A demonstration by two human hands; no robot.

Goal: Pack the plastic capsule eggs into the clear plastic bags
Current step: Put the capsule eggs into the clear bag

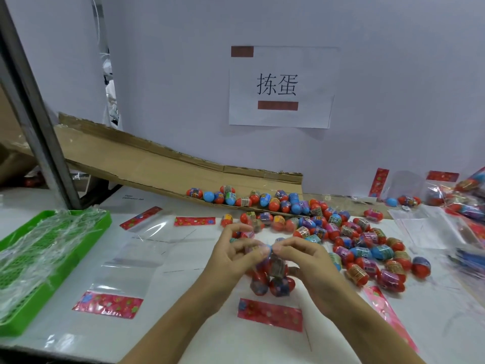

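Nearest cam: two bare forearms reaching in from bottom edge, meeting mid-frame over white surface (199, 337). Left hand (233, 261) and right hand (307, 261) fingertip to fingertip, both pinching mouth of a filled bag (273, 274) held just above surface; each grip clamped on bag top, a blue egg end showing between fingertips. Inside bag: several red-based capsule eggs, exact no. can't tell, blurred. Bag's red patterned header strip (270, 315) lying flat just below it.

Around: loose egg pile (349, 240) spread right of and behind hands, dozens, too many to count; a row also sitting on low end of cardboard ramp (147, 164) leaning along back wall. One dark egg (421, 266) at pile's right fringe, slightly apart. Left of hands: 3 empty clear bags w/ red strips, nearest (115, 287), two more (147, 222) and (194, 222) further back. Far left: green tray (15, 319) holding crumpled clear film, touching surface's front-left edge. Grey metal post (39, 137) rising behind tray. Right edge: packed bags (467, 195), stack of flat clear bags (430, 222), pink strip (391, 316) by right forearm. Paper sign (282, 86) on wall w/ 2 brown tape bits.

Open room: bare surface between tray and left forearm, and bottom centre. Right side crowded by pile.
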